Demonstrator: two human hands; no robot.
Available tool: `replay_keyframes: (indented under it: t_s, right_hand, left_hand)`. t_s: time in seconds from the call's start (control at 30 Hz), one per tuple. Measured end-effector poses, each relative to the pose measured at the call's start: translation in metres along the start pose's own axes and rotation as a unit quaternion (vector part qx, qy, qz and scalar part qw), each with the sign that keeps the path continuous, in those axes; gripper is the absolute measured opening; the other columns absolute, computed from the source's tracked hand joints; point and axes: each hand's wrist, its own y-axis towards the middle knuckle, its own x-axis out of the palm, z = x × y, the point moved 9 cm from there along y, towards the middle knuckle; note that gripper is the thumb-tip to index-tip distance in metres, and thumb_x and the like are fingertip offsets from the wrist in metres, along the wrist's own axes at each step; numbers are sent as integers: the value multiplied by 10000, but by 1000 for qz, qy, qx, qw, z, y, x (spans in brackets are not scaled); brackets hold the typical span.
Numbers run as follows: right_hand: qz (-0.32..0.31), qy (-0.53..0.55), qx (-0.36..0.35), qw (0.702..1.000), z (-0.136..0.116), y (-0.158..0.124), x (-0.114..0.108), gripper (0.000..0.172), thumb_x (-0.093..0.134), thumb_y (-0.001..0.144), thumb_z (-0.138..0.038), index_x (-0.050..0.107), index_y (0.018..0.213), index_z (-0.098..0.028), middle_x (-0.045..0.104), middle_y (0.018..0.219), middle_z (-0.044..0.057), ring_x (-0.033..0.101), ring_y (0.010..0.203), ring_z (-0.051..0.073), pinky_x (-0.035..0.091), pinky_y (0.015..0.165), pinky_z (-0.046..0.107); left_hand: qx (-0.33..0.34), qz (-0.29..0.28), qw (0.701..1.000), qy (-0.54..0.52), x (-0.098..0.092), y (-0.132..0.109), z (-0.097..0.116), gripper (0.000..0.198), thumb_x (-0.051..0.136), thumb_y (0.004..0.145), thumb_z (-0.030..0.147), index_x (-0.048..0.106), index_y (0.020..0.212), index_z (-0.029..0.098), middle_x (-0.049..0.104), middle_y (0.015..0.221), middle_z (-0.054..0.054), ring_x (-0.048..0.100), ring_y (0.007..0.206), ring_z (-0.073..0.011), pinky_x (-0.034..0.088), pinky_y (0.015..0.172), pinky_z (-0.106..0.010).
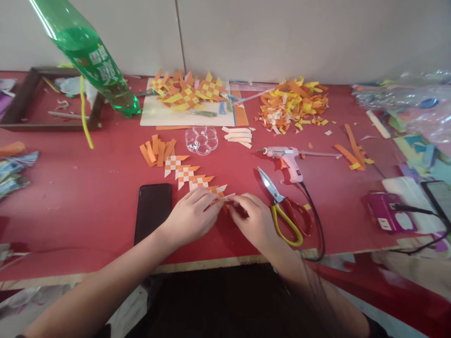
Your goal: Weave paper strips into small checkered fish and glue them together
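Observation:
My left hand [195,213] and my right hand [255,220] meet near the table's front edge, fingertips pinched on a small white and orange woven paper piece [225,198]. Much of that piece is hidden by the fingers. Up and left of my hands, orange and white checkered paper fish [185,174] lie in a slanting row. Beyond them are orange strips [158,151], a clear flower-shaped tray [201,141] with small beads, and white strips [240,136]. A black phone [153,211] lies left of my left hand.
Scissors [278,197] and a pink glue gun [287,159] with its cord lie at right. Behind stand a green bottle [102,65], a white board [151,112] with yellow-orange fish, and a pile of scraps [296,103]. A dark wooden frame [52,126] is back left.

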Motion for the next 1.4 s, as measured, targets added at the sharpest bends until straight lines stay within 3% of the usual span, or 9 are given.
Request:
replay_keyframes:
  t_s: [0.43,0.73,0.87,1.23,1.4]
  right_hand:
    - [13,4,0,1000,-1,-1,-2,145,560,888,-132,676,941,-200,711,854,54,673,822,193,557,759,325]
    - [4,2,-11,1000,-5,-1,-4,184,554,893,-122,681,1003,-198,725,899,55,677,862,190,556,807,325]
    - [3,-21,-5,1000,-2,0,-4,206,547,902,-145,675,1058,-184,711,863,69,672,820,202,559,763,336]
    - [-68,-42,-6,997,3,8,3,179,571,910,-186,718,1007,-214,641,852,35,651,768,154,532,675,269]
    - [-85,-47,-26,995,2,13,3,175,582,891,-168,730,973,-216,628,943,60,636,861,179,546,762,309]
  left_hand:
    - [10,8,1000,18,1,-2,2,223,531,909,128,675,1080,121,695,906,-82,625,885,-241,594,782,-394]
    - [0,4,1000,19,6,0,1,205,522,923,159,670,1051,96,700,949,-96,638,920,-253,602,808,-404]
    - [5,7,1000,13,4,-1,1,239,539,913,159,656,1111,90,703,982,-100,641,943,-249,590,850,-407]
    - [12,21,1000,15,-1,0,3,154,550,906,172,694,935,127,710,920,-100,660,906,-255,598,793,-403]
    - [9,20,1000,19,1,0,2,151,544,910,180,687,925,136,704,930,-98,651,912,-258,597,779,-400]
